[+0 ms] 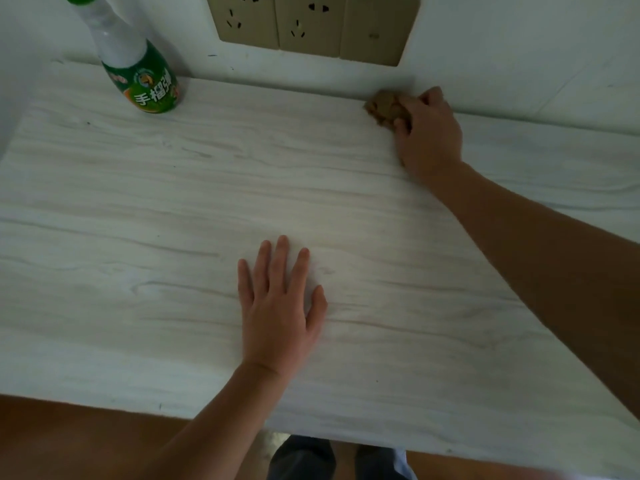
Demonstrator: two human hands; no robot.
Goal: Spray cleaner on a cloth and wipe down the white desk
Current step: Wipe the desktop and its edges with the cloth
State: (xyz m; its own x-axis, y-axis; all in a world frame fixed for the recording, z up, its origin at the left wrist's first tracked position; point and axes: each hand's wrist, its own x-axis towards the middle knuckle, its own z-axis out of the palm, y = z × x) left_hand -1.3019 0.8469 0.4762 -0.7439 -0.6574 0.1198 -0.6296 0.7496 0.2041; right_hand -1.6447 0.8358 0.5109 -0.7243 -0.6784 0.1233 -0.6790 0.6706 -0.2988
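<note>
The white desk (145, 209) with a faint wood grain fills the view. My right hand (429, 136) is stretched to the far edge by the wall, its fingers closed on a bunched brown cloth (382, 107) pressed onto the desk. My left hand (277, 306) lies flat on the desk near the front, palm down, fingers spread, holding nothing. The cleaner bottle (142, 71), clear with a green label, stands upright at the back left, well away from both hands.
A row of bronze wall sockets (311, 26) sits on the white wall behind the desk. The desk's front edge (173, 414) runs along the bottom, with brown floor and my legs below it.
</note>
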